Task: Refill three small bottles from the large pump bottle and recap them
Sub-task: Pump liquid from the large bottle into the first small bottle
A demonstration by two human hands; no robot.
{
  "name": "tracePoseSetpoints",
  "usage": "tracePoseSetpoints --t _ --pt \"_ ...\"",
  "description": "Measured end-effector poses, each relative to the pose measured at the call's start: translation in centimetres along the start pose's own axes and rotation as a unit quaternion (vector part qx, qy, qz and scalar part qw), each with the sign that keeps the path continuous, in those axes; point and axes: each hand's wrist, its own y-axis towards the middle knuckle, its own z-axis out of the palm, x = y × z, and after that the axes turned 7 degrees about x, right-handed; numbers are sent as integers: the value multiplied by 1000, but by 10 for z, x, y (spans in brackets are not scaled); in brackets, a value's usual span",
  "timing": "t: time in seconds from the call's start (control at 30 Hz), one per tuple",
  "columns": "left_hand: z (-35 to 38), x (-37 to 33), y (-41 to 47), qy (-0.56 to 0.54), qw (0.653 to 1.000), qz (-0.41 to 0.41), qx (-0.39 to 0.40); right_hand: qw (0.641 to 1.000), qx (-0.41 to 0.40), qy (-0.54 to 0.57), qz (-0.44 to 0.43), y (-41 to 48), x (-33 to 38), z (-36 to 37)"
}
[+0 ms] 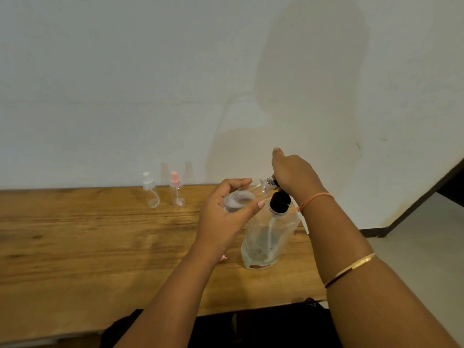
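Head view: the large pump bottle point(266, 237) stands on the table point(100, 234). Just above it, the left hand point(226, 212) grips a tilted small bottle point(242, 198), its mouth touching the pump head point(274, 183), which the right hand point(293, 174) grips. A white-capped bottle point(151, 194) and a pink-capped bottle point(177, 194) stand well left of it.

On my feed the desk point(100, 234) is honey-brown wood with darker grain streaks, and the wall point(125, 84) is off-white. One clear bottle has a white top point(150, 190), another a pink top point(177, 189). The clear pump pouch point(266, 242) wears a black collar point(279, 202). The left hand point(226, 217) holds a clear small bottle point(241, 200); the right hand point(293, 174) grips its black cap point(274, 183). An orange thread point(316, 198) and a gold bangle point(351, 268) circle that arm.
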Motion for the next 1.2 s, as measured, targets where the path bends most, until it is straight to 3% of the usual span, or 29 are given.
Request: tracePoseSetpoints --t 0.33,0.5,0.7,1.07,1.2 --pt "-8 -3 2 47 998 33 2 998 29 -46 -33 3 11 -1" --pt "-10 -2 5 63 997 39 5 995 82 -34 -45 3 16 -3" --pt "-4 3 6 32 998 9 45 991 133 -12 -9 -6 4 -8" --pt "-8 6 9 -20 998 15 58 987 133 2 -92 -5 16 -11" --pt "-8 8 11 -7 998 15 61 989 131 -6 -71 -4 8 -8"
